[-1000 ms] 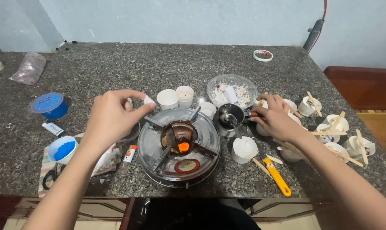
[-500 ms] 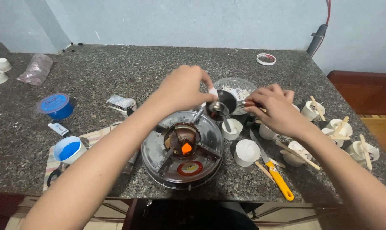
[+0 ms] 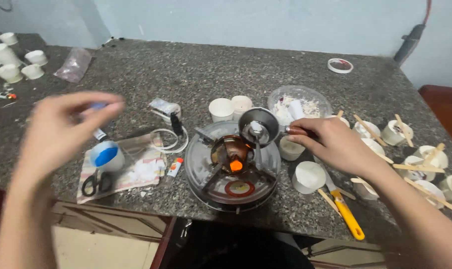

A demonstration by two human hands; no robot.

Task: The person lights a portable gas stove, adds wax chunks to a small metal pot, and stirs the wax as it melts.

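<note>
My right hand (image 3: 335, 144) grips the handle of a small metal pot (image 3: 258, 127) and holds it just above the round stove (image 3: 233, 169), whose centre glows orange. A spoon rests inside the pot. My left hand (image 3: 61, 132), blurred, is out at the left over the counter, fingers spread and holding nothing. It hovers beside a white cup of blue stuff (image 3: 106, 155). Scissors (image 3: 94, 183) and white crumbs lie on a cloth just below that cup.
White cups with wooden sticks (image 3: 415, 159) crowd the right side. A clear bowl of white chunks (image 3: 298, 104) sits behind the pot, with two white cups (image 3: 231, 108) beside it. A yellow-handled knife (image 3: 345, 211) lies near the front edge. More cups (image 3: 11, 62) stand far left.
My left hand has left the pot and swung far to the left. The pot has come down nearer the stove. The view has shifted left.
</note>
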